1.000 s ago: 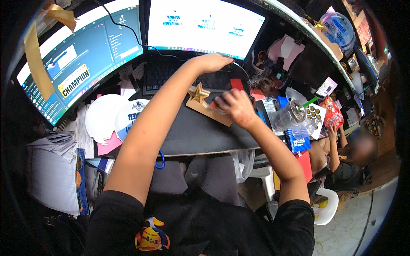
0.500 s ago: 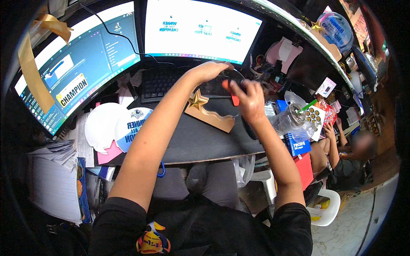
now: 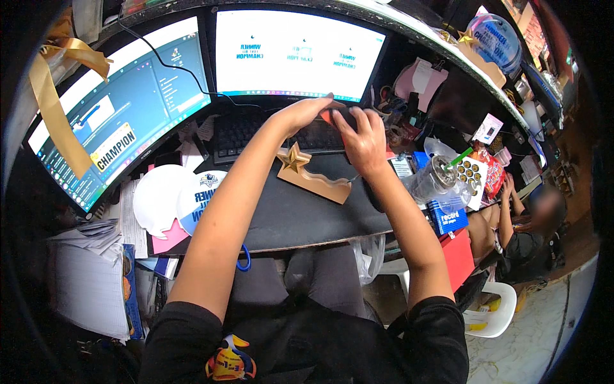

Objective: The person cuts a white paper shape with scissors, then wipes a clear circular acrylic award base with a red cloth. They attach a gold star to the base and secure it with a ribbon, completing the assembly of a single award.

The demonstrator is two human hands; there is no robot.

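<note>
Both my hands meet over the black keyboard [image 3: 240,131] in front of the middle monitor. My left hand [image 3: 306,110] and my right hand [image 3: 363,137] together grip a small dark object with a red part [image 3: 334,117]; what it is cannot be made out. Just below my hands a wooden trophy piece with a gold star [image 3: 307,173] lies on the black desk [image 3: 300,221].
Two lit monitors [image 3: 294,54] [image 3: 118,121] stand behind. White round plaques [image 3: 182,198] and papers [image 3: 89,281] lie at left. A clear lidded cup with a green straw [image 3: 438,179], a blue box and clutter sit at right. A person sits at far right [image 3: 534,227].
My right hand rose from the star trophy piece toward the keyboard and joined my left hand around the small dark and red object. The view has shifted closer to the monitors.
</note>
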